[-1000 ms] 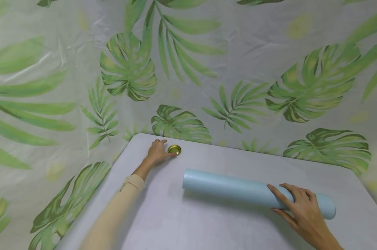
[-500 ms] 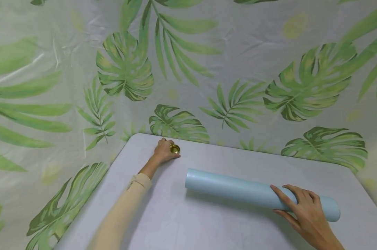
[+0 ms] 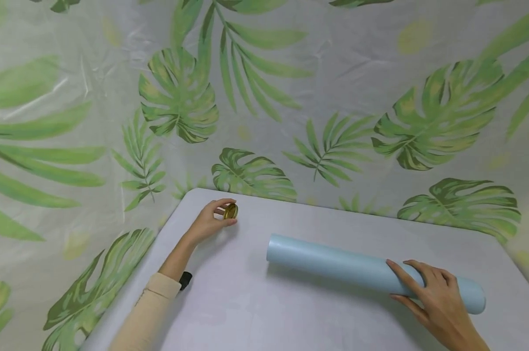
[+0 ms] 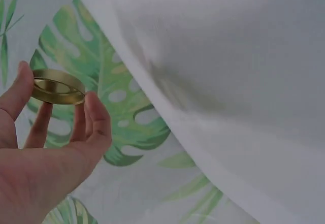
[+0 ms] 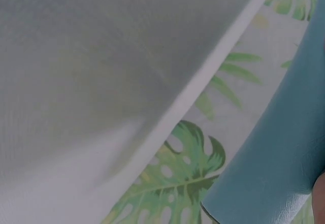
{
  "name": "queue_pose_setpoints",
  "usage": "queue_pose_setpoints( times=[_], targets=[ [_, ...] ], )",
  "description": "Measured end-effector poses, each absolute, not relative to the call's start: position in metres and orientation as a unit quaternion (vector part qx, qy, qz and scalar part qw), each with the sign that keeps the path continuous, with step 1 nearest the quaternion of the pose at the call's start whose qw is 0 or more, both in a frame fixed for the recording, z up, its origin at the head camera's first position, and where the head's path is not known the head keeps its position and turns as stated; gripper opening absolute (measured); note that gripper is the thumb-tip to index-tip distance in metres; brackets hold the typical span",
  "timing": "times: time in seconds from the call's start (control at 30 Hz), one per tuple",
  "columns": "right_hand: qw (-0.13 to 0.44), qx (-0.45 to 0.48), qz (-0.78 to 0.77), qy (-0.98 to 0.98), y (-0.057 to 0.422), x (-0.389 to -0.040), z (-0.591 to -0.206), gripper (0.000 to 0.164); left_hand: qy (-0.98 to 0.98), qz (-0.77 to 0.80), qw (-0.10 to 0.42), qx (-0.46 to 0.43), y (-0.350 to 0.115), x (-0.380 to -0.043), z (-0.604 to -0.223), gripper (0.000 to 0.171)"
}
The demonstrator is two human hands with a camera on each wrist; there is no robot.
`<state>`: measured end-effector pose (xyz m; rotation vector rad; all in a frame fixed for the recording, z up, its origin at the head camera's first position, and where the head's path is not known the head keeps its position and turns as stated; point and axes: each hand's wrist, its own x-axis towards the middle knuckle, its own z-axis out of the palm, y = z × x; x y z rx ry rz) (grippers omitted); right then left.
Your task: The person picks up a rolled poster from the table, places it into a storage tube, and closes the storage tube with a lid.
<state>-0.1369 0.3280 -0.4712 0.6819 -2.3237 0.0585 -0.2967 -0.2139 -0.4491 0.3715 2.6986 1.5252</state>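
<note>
Wide head view from above, two tilted close views from the wrists.
The head camera looks forward and down across the white counter (image 3: pixel 246 292) to leaf-print sheeting (image 3: pixel 255 131). The left-wrist camera looks along the left grip (image 4: pixel 58 165) and shares the gold lid (image 4: pixel 60 98) with the head view, from nearer. The right-wrist camera shares the light-blue tube (image 5: pixel 269 148), close and cropped at right; both wrist views slant across the counter's edge.
</note>
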Motion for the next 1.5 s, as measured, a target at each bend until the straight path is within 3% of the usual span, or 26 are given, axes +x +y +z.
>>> queue_pose_setpoints(
  times=[0.77,1.2,1.5],
  targets=[
    [0.358,0.273,0.044,-0.892,0.317,-0.144,-0.47,0.071,0.757,0.611,0.108,0.206,-0.191,-0.23,-0.432,0.06],
    [0.347,0.278,0.052,-0.894,0.308,-0.142,-0.47,0.071,0.749,0.61,0.131,0.223,-0.18,-0.221,-0.443,0.063],
    [0.346,0.278,0.05,-0.895,0.307,-0.142,-0.472,0.071,0.759,0.6,0.12,0.223,-0.178,-0.219,-0.442,0.065]
  ],
)
